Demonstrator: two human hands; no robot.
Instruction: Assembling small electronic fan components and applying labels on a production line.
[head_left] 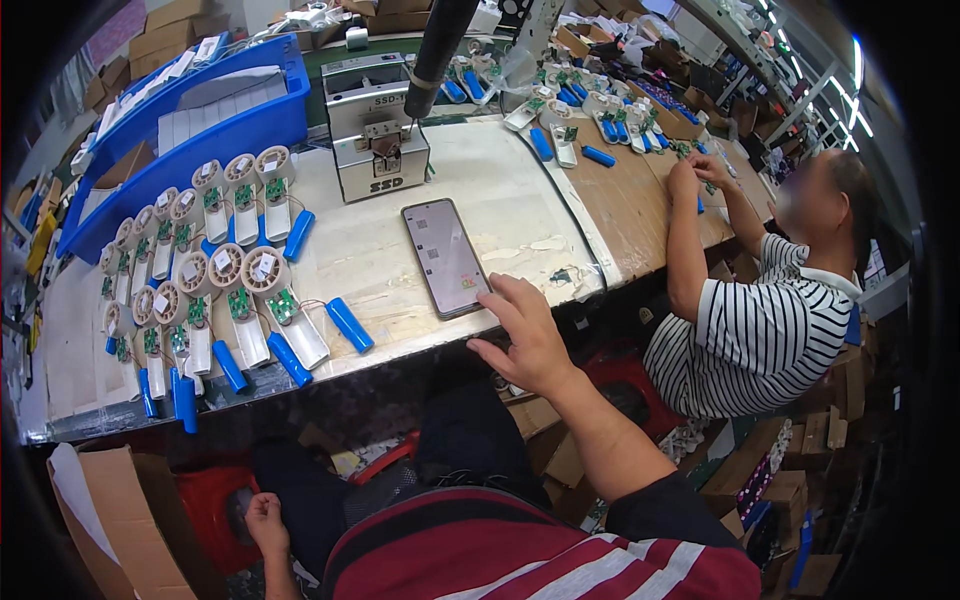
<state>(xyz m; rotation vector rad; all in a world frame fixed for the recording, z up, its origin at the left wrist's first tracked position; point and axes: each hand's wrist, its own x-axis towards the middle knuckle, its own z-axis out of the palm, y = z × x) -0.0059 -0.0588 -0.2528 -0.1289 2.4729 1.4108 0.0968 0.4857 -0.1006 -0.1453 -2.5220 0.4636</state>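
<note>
From my remote post I see, farthest left, a cardboard box point(130, 520) standing beside my left hand, on its outer side. Up beyond that hand, at the back of the bench, sits a blue bin point(280, 120) holding pale flat pieces. Between the bin and my left hand, rows of fan units point(245, 315) cover the bench, each with a round beige wheel, green circuit board, white holder and wired blue cylinder. My left hand point(265, 520) hangs low beside my leg, fingers curled; it's small and dim out there, so I can't tell whether it holds anything.

Ahead and left of my right hand stands a metal machine point(382, 145). Nearer, the phone point(442, 258) lies screen up on the bench, just left of my right hand point(530, 340), whose fingers are spread, gripping nothing, one fingertip at the phone's lower right corner. Beyond that hand are more blue cylinders point(598, 156); right of it sits a co-worker point(765, 340) in a striped shirt, hands raised over the bench.
</note>
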